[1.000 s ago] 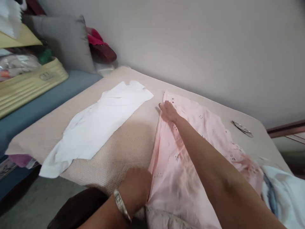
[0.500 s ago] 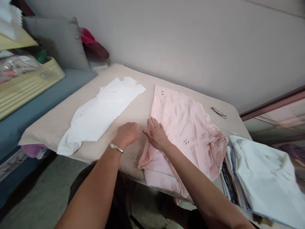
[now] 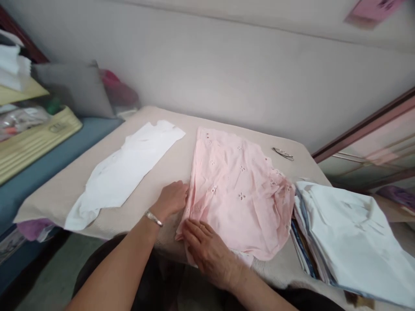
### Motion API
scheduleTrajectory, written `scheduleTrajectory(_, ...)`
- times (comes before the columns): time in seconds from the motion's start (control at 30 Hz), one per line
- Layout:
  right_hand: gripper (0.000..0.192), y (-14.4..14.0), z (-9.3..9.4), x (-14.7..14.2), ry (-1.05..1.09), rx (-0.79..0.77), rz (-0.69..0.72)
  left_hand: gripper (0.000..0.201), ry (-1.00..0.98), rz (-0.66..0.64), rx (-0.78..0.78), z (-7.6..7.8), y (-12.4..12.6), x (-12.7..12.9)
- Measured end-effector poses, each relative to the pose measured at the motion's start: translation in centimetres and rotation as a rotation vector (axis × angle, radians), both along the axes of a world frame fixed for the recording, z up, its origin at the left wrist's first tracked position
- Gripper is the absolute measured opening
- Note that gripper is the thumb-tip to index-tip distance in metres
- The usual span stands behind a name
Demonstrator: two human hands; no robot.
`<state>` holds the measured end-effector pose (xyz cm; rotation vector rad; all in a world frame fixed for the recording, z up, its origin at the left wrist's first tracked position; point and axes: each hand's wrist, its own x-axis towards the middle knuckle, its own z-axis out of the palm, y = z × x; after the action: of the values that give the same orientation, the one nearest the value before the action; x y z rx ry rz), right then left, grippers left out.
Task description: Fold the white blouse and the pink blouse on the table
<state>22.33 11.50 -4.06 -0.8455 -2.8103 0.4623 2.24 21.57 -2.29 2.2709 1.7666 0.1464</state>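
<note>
A pink garment (image 3: 223, 185) with cut-out flower eyelets lies rumpled over the padded table (image 3: 106, 239). My left hand (image 3: 171, 198), with a silver bracelet at the wrist, is closed at the garment's left edge, its fingertips on the fabric. At the near left corner, my right hand (image 3: 207, 250) has its fingers bent over the pink cloth and closed on it; its thumb is hidden. To the left of my hands lies a flat white cloth piece (image 3: 126, 168), touched by neither hand.
Small metal snips (image 3: 283, 153) rest at the far right. A stack of folded fabrics with white on top (image 3: 353, 233) sits on the right. Leftward are a yellow basket (image 3: 42, 138) and a grey cushion (image 3: 76, 88). A wall (image 3: 207, 65) runs behind.
My right hand has moved from the left edge down to the near corner. My left hand has come to the garment's edge. The garment's near part has been drawn up from the table's front.
</note>
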Motion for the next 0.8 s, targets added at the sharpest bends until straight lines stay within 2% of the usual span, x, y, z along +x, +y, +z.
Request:
scheduleTrajectory(0.07,0.059,0.0,0.4,0.6,0.022,0.036,-0.025,0.027,0.028,0.039,0.209,-1.0,0.2,0.9)
scheduleTrajectory(0.13,0.066,-0.1,0.4,1.3,0.016,0.057,0.003,0.04,0.022,-0.039,0.35,-2.5,0.7,1.8)
scheduleTrajectory(0.2,0.076,-0.1,-0.4,2.0,-0.008,0.06,0.039,0.052,0.049,-0.123,0.328,-4.2,1.2,2.5)
scheduleTrajectory(0.3,0.085,0.1,-2.6,2.8,0.003,0.082,0.058,0.058,0.123,-0.116,0.187,-6.0,1.5,3.0)
scheduleTrajectory(0.37,0.083,0.2,-4.0,3.1,0.036,0.123,0.051,0.058,0.153,-0.08,0.149,-6.3,1.4,2.9)
scheduleTrajectory(0.5,0.057,0.6,-5.0,4.0,0.099,0.273,-0.084,0.06,0.142,-0.053,0.253,-5.2,2.6,3.2)
scheduleTrajectory(0.57,0.049,0.5,-5.1,4.7,0.108,0.34,-0.185,0.061,0.121,-0.053,0.286,-4.6,5.0,4.3)
scheduleTrajectory(0.63,0.045,0.4,-5.7,5.3,0.104,0.414,-0.284,0.06,0.111,-0.067,0.279,-4.1,8.4,6.0)
scheduleTrajectory(0.7,0.039,0.2,-7.4,5.6,0.116,0.533,-0.354,0.06,0.111,-0.082,0.255,-4.0,12.3,8.1)
scheduleTrajectory(0.8,0.027,0.0,-11.2,5.3,0.187,0.746,-0.411,0.065,0.139,-0.019,0.209,-4.8,17.0,10.6)
